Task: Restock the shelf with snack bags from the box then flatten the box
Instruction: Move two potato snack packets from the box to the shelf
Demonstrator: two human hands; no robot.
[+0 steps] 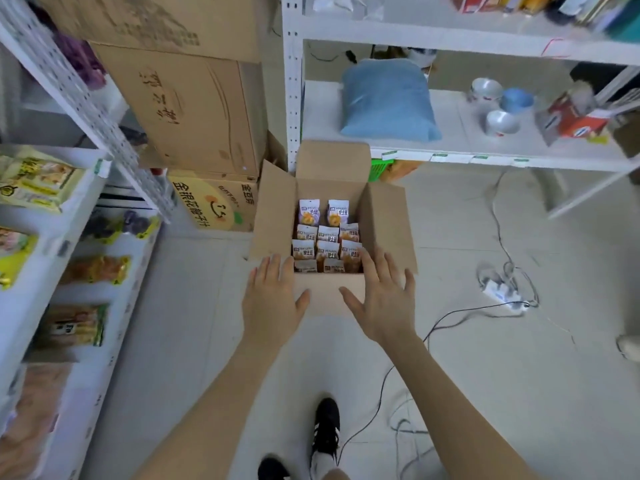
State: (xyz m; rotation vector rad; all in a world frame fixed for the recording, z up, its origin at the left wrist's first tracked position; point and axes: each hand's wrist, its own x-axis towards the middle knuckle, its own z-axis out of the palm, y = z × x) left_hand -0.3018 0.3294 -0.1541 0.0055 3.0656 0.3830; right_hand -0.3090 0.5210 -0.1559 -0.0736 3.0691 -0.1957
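An open cardboard box (pixel 384 220) stands on the floor in front of me, its four flaps spread outward. Inside it, several small snack bags (pixel 327 237) in purple, white and orange stand in rows. My left hand (pixel 272 299) hovers over the near left corner of the box, fingers apart and empty. My right hand (pixel 384 299) is spread over the near right corner, also empty. Both hands cover part of the near flap. A white shelf (pixel 62 244) on my left holds other snack packs.
Stacked cardboard cartons (pixel 194 109) stand behind the box to the left. A second white shelf (pixel 485 147) at the back holds a blue sack (pixel 388 98), bowls and a red carton. A power strip (pixel 502 292) and cables lie on the floor to the right. My shoes (pixel 325 431) are below.
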